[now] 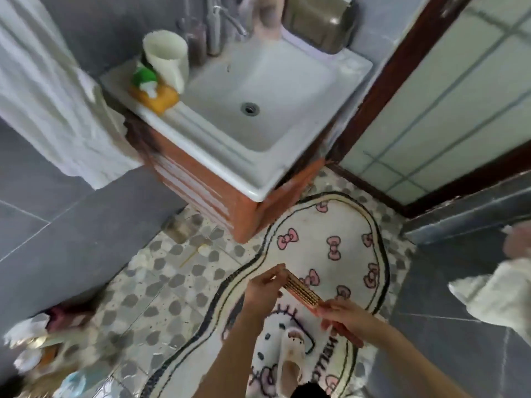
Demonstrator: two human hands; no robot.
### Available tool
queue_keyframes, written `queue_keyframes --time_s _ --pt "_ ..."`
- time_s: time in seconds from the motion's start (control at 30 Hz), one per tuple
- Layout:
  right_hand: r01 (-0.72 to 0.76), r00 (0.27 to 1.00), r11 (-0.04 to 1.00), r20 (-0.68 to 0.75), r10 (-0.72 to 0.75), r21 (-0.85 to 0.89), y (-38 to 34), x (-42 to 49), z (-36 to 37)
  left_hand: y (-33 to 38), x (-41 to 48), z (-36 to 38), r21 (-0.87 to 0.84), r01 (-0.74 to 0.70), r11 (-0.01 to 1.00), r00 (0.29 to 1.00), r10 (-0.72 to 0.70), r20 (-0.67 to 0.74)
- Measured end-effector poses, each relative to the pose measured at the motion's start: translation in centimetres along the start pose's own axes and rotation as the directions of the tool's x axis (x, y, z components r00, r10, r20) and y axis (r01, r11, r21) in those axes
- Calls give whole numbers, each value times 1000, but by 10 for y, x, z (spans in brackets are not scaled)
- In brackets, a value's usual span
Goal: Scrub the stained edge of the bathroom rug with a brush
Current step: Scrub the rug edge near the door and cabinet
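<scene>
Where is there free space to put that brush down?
The sink basin is bare, and so is the patterned floor between the rug and the grey wall. The sink's left ledge is crowded with a cup and toiletries; clutter fills the lower-left floor corner.

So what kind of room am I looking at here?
Most likely a home bathroom: a white washbasin with a tap, a tiled floor, and a bow-patterned bath rug.

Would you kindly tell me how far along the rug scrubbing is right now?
Done: the brush is picked up. In hand: the right hand grips its handle, the left hand holds its far end, above the rug. Left: all the scrubbing; the bristles touch no part of the rug's dark-bordered edge yet.
</scene>
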State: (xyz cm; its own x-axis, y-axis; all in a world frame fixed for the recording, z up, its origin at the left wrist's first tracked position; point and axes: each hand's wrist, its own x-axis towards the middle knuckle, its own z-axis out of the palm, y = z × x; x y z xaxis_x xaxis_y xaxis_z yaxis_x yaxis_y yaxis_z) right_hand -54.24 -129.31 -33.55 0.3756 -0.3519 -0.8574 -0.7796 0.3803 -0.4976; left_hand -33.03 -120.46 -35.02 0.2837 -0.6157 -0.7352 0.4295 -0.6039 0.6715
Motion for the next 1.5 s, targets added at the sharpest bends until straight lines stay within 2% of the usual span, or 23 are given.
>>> queue_keyframes --time_s 0.13,0.2,0.27,0.37,0.53,0.73,0.87,0.93,1.0,1.07,1.13,1.2,1.37,1.43,1.5 --pt "40 998 991 -61 -33 131 47 -17 -82 30 28 111 136 -31 990 993 15 118" --pt "7 999 971 -42 3 239 74 -16 -130 45 50 177 195 -38 980 990 11 141" --pt "-14 1000 925 22 7 380 80 -9 -152 58 67 209 185 -27 982 989 0 149" --pt "-22 996 766 81 -39 642 101 -2 -206 75 102 283 212 19 977 986 -53 156" --pt "18 973 518 104 -204 855 120 27 -272 98 166 354 302 9 953 974 -76 212" --pt "22 912 241 79 -401 970 124 94 -329 109 249 389 387 35 921 967 -129 219" --pt "4 947 85 23 -320 996 123 161 -361 104 327 401 507 25 862 965 -152 212" --pt "28 971 113 0 -238 993 118 201 -379 98 373 398 664 -27 747 973 -132 188" --pt "65 997 250 -54 -48 966 117 241 -393 84 420 389 807 -44 589 980 -133 151" --pt "78 978 400 -148 147 913 125 290 -406 65 467 382 881 -69 468 985 -110 136" --pt "44 944 484 -195 267 874 139 339 -417 41 510 378 941 -96 324 990 -63 123" --pt "39 930 503 -215 298 864 165 398 -427 0 566 374 973 -114 201 992 -35 123" --pt "98 907 558 -305 291 824 225 531 -452 -89 680 378 995 -103 -7 993 -65 103" --pt "105 876 646 -378 300 756 237 571 -462 -107 715 382 993 -106 -51 994 -32 104" --pt "129 824 764 -497 272 632 244 605 -474 -120 750 383 994 -91 -52 996 -4 91"
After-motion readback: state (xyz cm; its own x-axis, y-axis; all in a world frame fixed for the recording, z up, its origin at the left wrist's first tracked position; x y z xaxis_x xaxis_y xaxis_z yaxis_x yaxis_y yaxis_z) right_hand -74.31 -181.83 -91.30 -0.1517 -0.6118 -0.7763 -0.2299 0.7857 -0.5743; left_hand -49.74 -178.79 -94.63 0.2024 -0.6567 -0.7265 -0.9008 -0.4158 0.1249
